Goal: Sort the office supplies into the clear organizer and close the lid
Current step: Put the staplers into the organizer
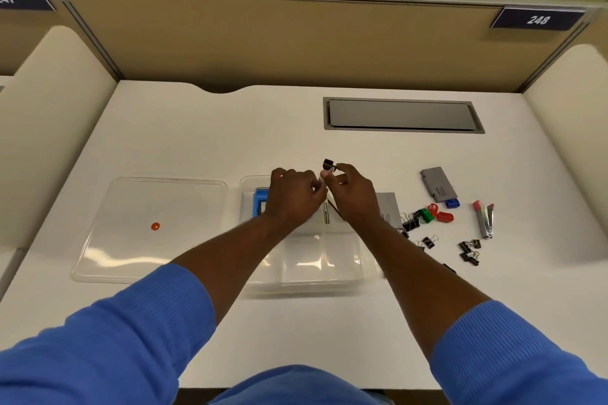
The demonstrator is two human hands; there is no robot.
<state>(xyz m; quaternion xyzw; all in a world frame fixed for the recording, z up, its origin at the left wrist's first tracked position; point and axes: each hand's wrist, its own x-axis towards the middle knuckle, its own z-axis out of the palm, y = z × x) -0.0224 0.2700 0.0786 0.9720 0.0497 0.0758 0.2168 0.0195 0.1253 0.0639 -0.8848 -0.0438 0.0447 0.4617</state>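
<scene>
The clear organizer (312, 276) lies open at the desk's middle, its lid (148, 230) flat to the left with a small orange bead (155, 226) on it. A blue item (260, 205) sits in the organizer's far left compartment. Above its far side my right hand (353, 197) pinches a black binder clip (328, 164) by the handles. My left hand (292, 197) is closed beside it, fingers touching a thin stick-like item (334, 205); what it grips is hidden. Loose black binder clips (468, 250), coloured clips (437, 212) and a staple remover (486, 219) lie to the right.
A grey staple box (437, 184) lies at the right, and another grey box (390, 207) sits partly behind my right wrist. A grey cable hatch (403, 115) is set in the desk further back. Partition walls enclose the desk on three sides.
</scene>
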